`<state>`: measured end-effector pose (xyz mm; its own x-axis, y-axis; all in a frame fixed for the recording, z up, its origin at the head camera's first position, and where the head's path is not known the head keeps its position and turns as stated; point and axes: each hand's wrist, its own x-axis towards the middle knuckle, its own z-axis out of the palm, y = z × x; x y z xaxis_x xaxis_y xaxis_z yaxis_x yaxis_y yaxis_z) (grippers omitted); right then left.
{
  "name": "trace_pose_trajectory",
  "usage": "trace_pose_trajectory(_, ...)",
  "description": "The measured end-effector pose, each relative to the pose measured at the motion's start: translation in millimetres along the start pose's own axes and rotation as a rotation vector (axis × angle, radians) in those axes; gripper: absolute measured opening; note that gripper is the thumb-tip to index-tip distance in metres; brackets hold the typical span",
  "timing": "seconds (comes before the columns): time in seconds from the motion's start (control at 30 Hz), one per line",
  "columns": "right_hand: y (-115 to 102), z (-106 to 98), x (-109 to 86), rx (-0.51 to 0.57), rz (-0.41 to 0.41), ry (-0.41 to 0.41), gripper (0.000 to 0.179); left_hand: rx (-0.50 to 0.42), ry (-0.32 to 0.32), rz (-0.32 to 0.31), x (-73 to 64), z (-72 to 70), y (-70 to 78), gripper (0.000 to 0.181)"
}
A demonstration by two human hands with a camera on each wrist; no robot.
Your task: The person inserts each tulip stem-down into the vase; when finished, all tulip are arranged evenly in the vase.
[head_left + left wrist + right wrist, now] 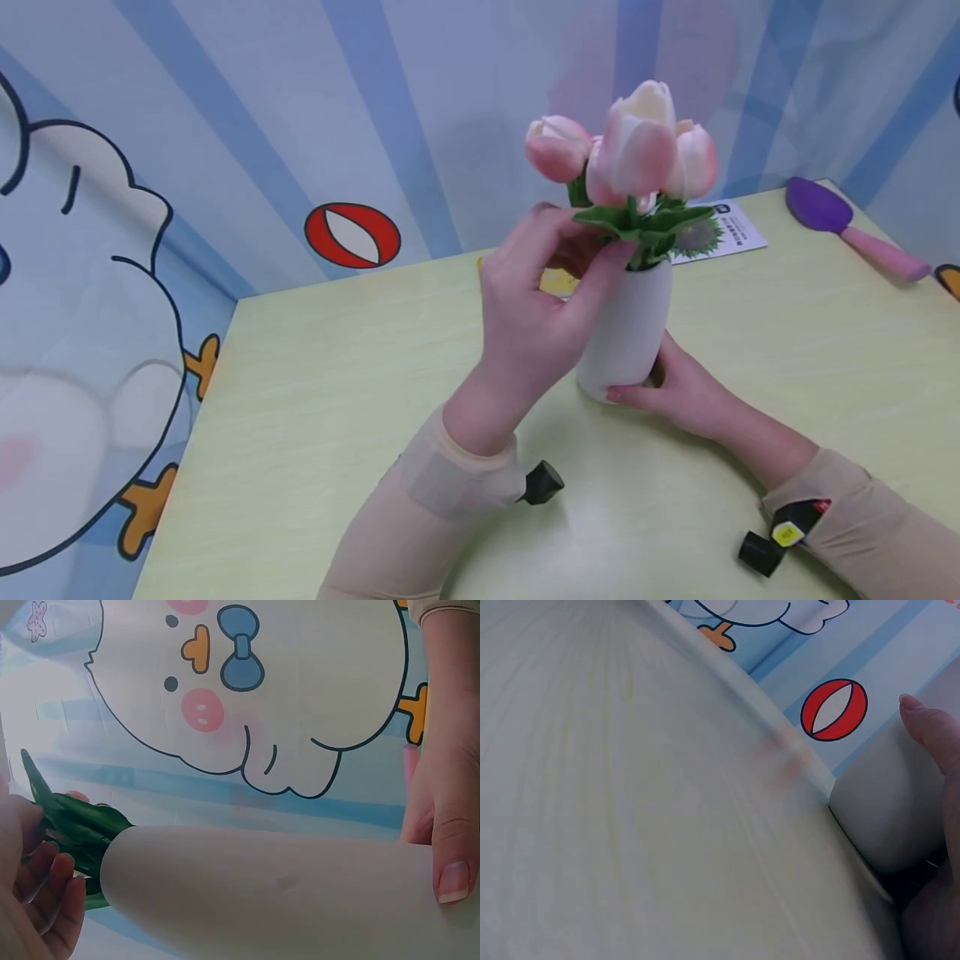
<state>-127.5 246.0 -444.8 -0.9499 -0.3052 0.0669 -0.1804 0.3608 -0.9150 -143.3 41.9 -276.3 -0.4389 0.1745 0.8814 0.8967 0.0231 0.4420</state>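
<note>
A bunch of pink-and-white tulips [637, 150] stands in a white vase [630, 325], which leans slightly on the table. Just above the vase's mouth, my left hand [532, 292] pinches the green leaves [652, 221] under the blooms between thumb and fingers. Low on the vase, my right hand [686, 387] grips it near the base, thumb in front. The left wrist view has the vase [285, 885] lying across the picture, the leaves [82, 821] coming out of its mouth beside the curled left fingers [64, 889]. The right thumb [930, 727] presses the vase's side in the right wrist view.
Behind the vase lies a white card [738, 229] with a green plant picture, and a yellow item [558, 282] partly hidden by the left hand. A purple scoop with a pink handle [885, 254] rests at the back right. A printed backdrop [480, 108] rises behind the table [337, 400].
</note>
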Motion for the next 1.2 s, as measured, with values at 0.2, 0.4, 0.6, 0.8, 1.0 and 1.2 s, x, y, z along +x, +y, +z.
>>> trace_pose_trajectory(0.2,0,1,0.1,0.009,-0.001,0.0,0.086,-0.046,0.068,0.025,-0.3,0.4,6.1,0.029)
trace_pose_trajectory(0.4,0,-2,0.7,0.028,-0.021,0.012,0.082,-0.036,0.103,0.104,7.0,6.2,10.3,0.033)
trace_pose_trajectory(0.6,1,0,-1.3,0.034,-0.025,0.01,0.081,0.019,0.151,0.119,12.6,6.9,11.8,0.024)
trace_pose_trajectory(0.8,1,0,0.1,0.023,-0.038,0.008,0.078,0.023,0.159,0.115,16.3,4.4,16.6,0.019)
trace_pose_trajectory(1.0,1,1,0.5,0.049,-0.05,0.007,0.075,0.055,0.182,0.132,19.6,10.1,21.3,0.012)
trace_pose_trajectory(1.2,3,0,0.2,0.036,-0.036,0.01,0.076,0.105,0.183,0.122,21.0,11.5,21.1,0.012)
